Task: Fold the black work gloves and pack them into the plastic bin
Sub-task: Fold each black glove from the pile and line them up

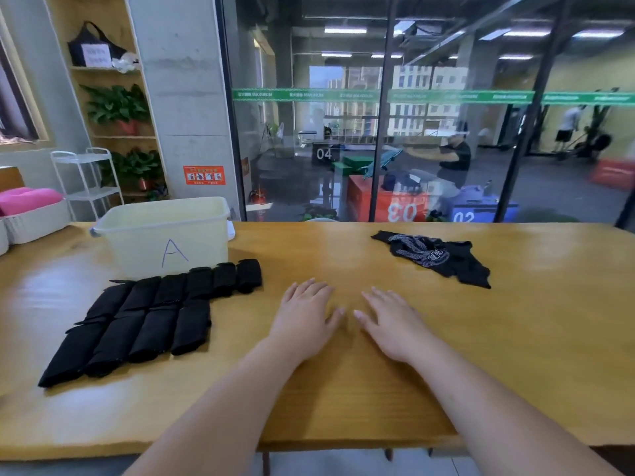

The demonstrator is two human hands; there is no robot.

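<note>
Left hand (304, 316) and right hand (395, 322) lie flat, fingers straight, holding nothing, mid-table (343, 389). Folded gloves (147, 317) lie beside the bin (161, 235) at the far left; unfolded gloves (436, 257) far right. Risk: a careless grab unfolds the bundles.

Both hands (350, 321) lay flat on table (343, 389). Folded gloves (144, 321) sat left of left hand (305, 321), bin (165, 235) behind them. Unfolded gloves (436, 257) lay beyond right hand (395, 324), to its right.

Table (515, 331): bin (161, 238), folded gloves (144, 321) (two rows), loose gloves (433, 256).
</note>
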